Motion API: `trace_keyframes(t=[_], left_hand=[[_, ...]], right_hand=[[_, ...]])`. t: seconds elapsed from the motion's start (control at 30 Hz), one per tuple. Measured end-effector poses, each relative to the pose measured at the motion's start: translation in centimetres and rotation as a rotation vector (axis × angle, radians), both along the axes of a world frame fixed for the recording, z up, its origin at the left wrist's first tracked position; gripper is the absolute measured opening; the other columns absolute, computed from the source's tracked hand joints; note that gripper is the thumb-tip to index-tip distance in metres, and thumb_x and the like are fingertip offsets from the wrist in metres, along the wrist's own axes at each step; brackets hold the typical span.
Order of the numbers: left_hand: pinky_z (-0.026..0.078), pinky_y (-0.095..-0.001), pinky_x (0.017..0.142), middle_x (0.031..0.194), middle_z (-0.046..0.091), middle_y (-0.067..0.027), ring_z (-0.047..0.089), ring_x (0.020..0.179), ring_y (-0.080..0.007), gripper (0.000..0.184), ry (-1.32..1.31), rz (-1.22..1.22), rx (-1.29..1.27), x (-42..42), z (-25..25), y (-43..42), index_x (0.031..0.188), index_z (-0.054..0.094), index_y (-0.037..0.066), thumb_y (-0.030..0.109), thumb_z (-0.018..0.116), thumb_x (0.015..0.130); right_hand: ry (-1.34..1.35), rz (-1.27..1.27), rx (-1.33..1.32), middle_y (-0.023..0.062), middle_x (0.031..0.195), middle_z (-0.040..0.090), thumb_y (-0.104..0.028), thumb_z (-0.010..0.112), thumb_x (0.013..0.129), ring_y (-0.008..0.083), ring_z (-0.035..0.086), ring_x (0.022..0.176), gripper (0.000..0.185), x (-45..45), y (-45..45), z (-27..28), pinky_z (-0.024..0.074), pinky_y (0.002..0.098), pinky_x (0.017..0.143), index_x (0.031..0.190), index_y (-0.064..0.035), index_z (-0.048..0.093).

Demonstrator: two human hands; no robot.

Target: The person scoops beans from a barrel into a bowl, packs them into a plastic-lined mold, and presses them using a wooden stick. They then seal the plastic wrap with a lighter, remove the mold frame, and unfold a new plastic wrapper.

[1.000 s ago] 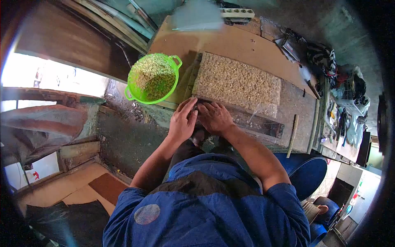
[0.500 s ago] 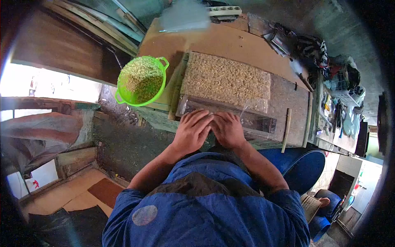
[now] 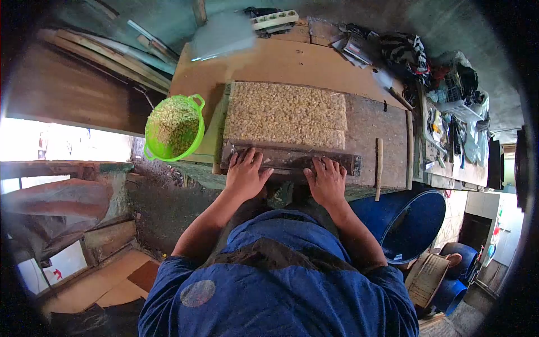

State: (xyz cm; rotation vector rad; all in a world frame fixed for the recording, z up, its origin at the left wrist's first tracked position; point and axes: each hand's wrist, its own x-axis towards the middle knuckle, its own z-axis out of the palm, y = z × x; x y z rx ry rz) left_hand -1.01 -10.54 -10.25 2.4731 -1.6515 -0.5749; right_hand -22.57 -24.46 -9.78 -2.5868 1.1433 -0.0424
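Note:
A flat rectangular slab of pale, bean-like pieces [image 3: 286,112] lies on the worktable, with a straight seam across its lower part. Along its near side runs a dark, shiny strip [image 3: 292,156], which looks like a board or folded plastic; I cannot tell which. My left hand [image 3: 246,175] rests palm down on the left part of this strip, fingers spread. Toward the strip's right end, my right hand [image 3: 327,182] lies the same way, fingers apart. Neither hand grips anything. A bright green colander-like basin [image 3: 196,132], partly filled with similar pale pieces, stands left of the slab.
A loose wooden stick [image 3: 379,168] lies at the table's right. Clear plastic sheets [image 3: 223,38] and a power strip [image 3: 275,20] are at the back. Below the right edge stands a blue barrel [image 3: 412,224]. Cluttered shelving [image 3: 457,146] is farther right.
My hands were together near the strip's middle; now they are apart and flat on it. Clear film that stood up at the slab's near right is no longer raised. The view has shifted.

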Motion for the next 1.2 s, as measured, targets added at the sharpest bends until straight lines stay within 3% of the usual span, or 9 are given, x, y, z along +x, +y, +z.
trace_keyframes(t=[0.13,0.27,0.47,0.57,0.67,0.73,0.93,1.13,1.2], left_hand=[[0.023,-0.0505,0.118,0.148,0.047,-0.0168,0.04,0.139,-0.0312,0.066,-0.014,0.01,-0.005,-0.2,-0.1,-0.2,0.14,0.05,0.004,0.054,0.045,0.098],[0.025,-0.0523,0.116,0.145,0.049,-0.0157,0.043,0.137,-0.0318,0.062,-0.064,-0.002,0.042,-0.9,0.7,-1.1,0.137,0.054,0.004,0.052,0.047,0.098],[0.033,-0.0547,0.11,0.146,0.049,-0.0142,0.045,0.133,-0.0341,0.052,0.19,-0.236,-0.158,-3.4,0.3,-3.9,0.133,0.06,0.01,0.048,0.052,0.098],[0.039,-0.0486,0.108,0.146,0.048,-0.0141,0.046,0.132,-0.0349,0.05,0.242,-0.368,-0.163,-4.3,-0.4,-5.7,0.133,0.06,0.012,0.047,0.051,0.099],[0.04,-0.0436,0.109,0.146,0.048,-0.0142,0.048,0.128,-0.035,0.051,0.226,-0.484,-0.097,-4.7,-0.9,-7.1,0.134,0.06,0.011,0.048,0.05,0.099],[0.041,-0.0446,0.108,0.145,0.049,-0.0145,0.049,0.125,-0.035,0.052,0.296,-0.511,-0.136,-5.1,-0.9,-7.8,0.133,0.06,0.011,0.05,0.049,0.099],[0.043,-0.0444,0.105,0.144,0.049,-0.0149,0.05,0.122,-0.0352,0.052,0.241,-0.593,-0.181,-6.3,-1.7,-9.4,0.131,0.061,0.01,0.05,0.05,0.099],[0.044,-0.0454,0.104,0.144,0.05,-0.013,0.052,0.12,-0.0335,0.052,0.246,-0.677,-0.202,-7.9,-1.2,-11.5,0.132,0.06,0.01,0.048,0.052,0.097],[0.044,-0.0458,0.103,0.145,0.049,-0.0124,0.052,0.119,-0.0331,0.052,0.248,-0.691,-0.241,-8.6,-1.1,-12.1,0.132,0.059,0.01,0.047,0.054,0.097]], right_hand=[[0.023,-0.004,-0.041,0.0125,0.13,0.057,-0.045,0.055,0.096,0.0329,0.051,0.121,0.049,-0.5,-0.4,0.3,0.0333,0.0537,0.104,0.129,-0.0091,0.062],[0.016,0.007,-0.021,0.0128,0.13,0.058,-0.045,0.056,0.096,0.033,0.052,0.121,0.049,-1.2,-0.6,0.4,0.0329,0.054,0.104,0.127,-0.0079,0.062],[-0.127,0.033,-0.145,0.013,0.126,0.06,-0.037,0.061,0.093,0.0331,0.053,0.119,0.043,-3.4,-0.8,0.6,0.0337,0.0517,0.103,0.124,-0.007,0.063],[-0.269,-0.023,-0.052,0.0114,0.124,0.06,-0.034,0.058,0.096,0.0326,0.053,0.118,0.037,-5.4,-1.1,2.1,0.0321,0.053,0.105,0.122,-0.0066,0.064],[-0.386,-0.212,-0.079,0.0124,0.122,0.06,-0.024,0.058,0.097,0.0318,0.055,0.113,0.03,-8.3,-2.1,2.1,0.0367,0.0456,0.101,0.12,-0.0067,0.064],[-0.739,-0.545,0.093,0.0116,0.115,0.062,-0.021,0.055,0.101,0.0247,0.057,0.105,0.027,-10.7,-3.1,0.4,0.0411,0.0363,0.094,0.12,-0.0051,0.064],[-1.178,-0.775,0.307,0.0018,0.101,0.061,-0.023,0.05,0.106,0.0089,0.051,0.089,0.03,-14.0,-4.1,-2.4,0.0428,0.0254,0.079,0.122,0.0002,0.061],[-1.108,-0.769,0.446,-0.002,0.097,0.056,-0.021,0.053,0.105,0.007,0.047,0.082,0.028,-12.9,-3.7,-1.9,0.0407,0.0218,0.073,0.123,0.0,0.06],[-1.173,-0.747,0.514,0.0002,0.1,0.058,-0.02,0.055,0.104,0.0078,0.051,0.086,0.028,-12.9,-4.1,-2.7,0.0427,0.0226,0.075,0.122,0.0003,0.06]])
